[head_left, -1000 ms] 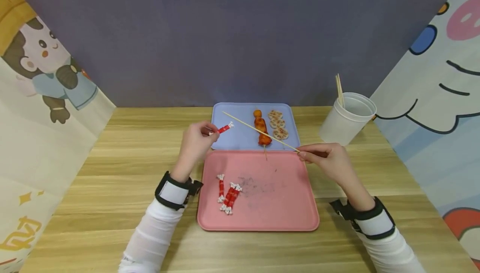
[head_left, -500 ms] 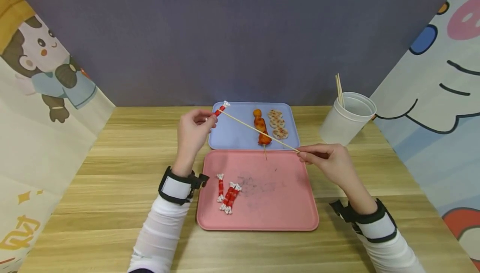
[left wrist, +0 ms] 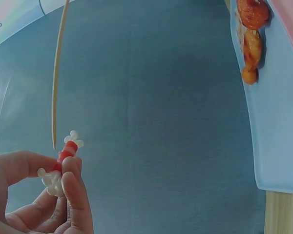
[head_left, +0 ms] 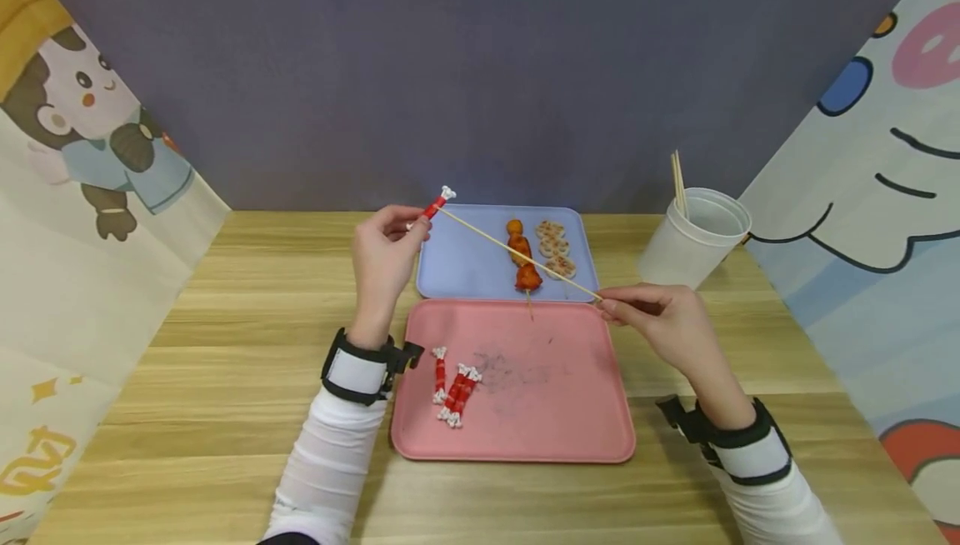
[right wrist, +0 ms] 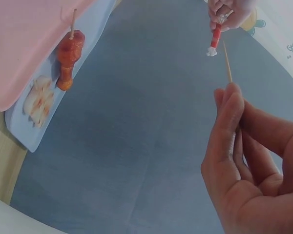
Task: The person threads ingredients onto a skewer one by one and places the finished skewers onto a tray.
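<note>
My left hand point(head_left: 386, 257) pinches a small red piece with white frilled ends point(head_left: 435, 207) between thumb and fingers, above the far left of the blue tray point(head_left: 465, 278). A thin wooden skewer point(head_left: 483, 235) is pinched near one end by my right hand point(head_left: 663, 320). Its pointed end meets the red piece's side in the head view; the left wrist view has the tip right beside the red middle. Several similar red pieces point(head_left: 439, 376) lie at the left of the pink tray point(head_left: 555, 412).
On the blue tray lie an orange-brown skewered snack point(head_left: 528, 278) and browned lotus root slices point(head_left: 555, 245). A white bucket point(head_left: 678, 249) at the back right holds some skewers point(head_left: 678, 182). A grey wall point(head_left: 480, 70) stands behind the table.
My left hand has moved away from me and slightly left, tilting the red piece more upright and bringing it to the skewer's tip. My right hand and the skewer have hardly moved.
</note>
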The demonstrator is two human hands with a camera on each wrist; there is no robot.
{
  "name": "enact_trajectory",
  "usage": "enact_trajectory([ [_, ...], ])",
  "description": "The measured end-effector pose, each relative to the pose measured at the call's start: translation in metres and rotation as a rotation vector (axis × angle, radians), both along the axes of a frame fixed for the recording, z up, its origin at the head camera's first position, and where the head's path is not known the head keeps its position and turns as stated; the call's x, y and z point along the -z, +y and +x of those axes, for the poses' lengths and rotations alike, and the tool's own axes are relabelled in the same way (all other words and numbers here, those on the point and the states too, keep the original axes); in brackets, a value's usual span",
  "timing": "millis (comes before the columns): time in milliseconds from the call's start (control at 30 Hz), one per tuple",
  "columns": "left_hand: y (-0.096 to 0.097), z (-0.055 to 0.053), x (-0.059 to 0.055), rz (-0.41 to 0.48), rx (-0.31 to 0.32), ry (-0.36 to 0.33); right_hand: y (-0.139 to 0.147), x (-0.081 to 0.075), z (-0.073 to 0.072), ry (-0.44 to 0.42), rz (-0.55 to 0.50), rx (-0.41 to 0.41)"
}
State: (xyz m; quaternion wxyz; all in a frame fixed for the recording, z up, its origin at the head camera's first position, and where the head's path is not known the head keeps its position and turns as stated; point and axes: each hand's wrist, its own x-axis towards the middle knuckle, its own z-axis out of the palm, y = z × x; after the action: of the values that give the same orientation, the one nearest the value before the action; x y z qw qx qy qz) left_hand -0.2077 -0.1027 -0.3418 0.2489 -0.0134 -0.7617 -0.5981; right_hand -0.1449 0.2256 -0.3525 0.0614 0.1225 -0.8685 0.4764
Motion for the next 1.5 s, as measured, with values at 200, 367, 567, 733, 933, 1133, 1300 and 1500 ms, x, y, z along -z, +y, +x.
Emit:
enact_trajectory([
  [200,-0.0005,0.0016,-0.0006,-0.016,-0.016,0.024,-0.0020,0.0011,0.0021,-0.011,-0.008,-0.018],
  [367,-0.0005,0.0026,0.0002,-0.026,-0.027,0.023,-0.0026,0.0029,0.0022,-0.006,-0.002,-0.014],
  [567,0.0006,0.0043,0.0008,-0.030,-0.025,0.018,-0.0020,0.0053,0.0009,-0.008,-0.019,-0.025],
  [733,0.0007,0.0040,0.0011,-0.035,-0.030,0.018,-0.0020,0.0050,0.0014,-0.008,-0.025,-0.026],
  [933,0.0002,0.0030,0.0006,-0.036,-0.039,0.021,-0.0021,0.0034,0.0022,-0.003,-0.016,-0.022],
  [1133,0.0000,0.0029,-0.0003,-0.037,-0.040,0.024,-0.0016,0.0029,0.0017,-0.001,-0.007,-0.023],
  [1300,0.0000,0.0027,-0.0007,-0.038,-0.041,0.023,-0.0018,0.0019,0.0018,0.004,0.003,-0.021],
  [1500,0.0001,0.0024,-0.0007,-0.044,-0.040,0.025,-0.0020,0.0012,0.0012,-0.002,-0.006,-0.026],
])
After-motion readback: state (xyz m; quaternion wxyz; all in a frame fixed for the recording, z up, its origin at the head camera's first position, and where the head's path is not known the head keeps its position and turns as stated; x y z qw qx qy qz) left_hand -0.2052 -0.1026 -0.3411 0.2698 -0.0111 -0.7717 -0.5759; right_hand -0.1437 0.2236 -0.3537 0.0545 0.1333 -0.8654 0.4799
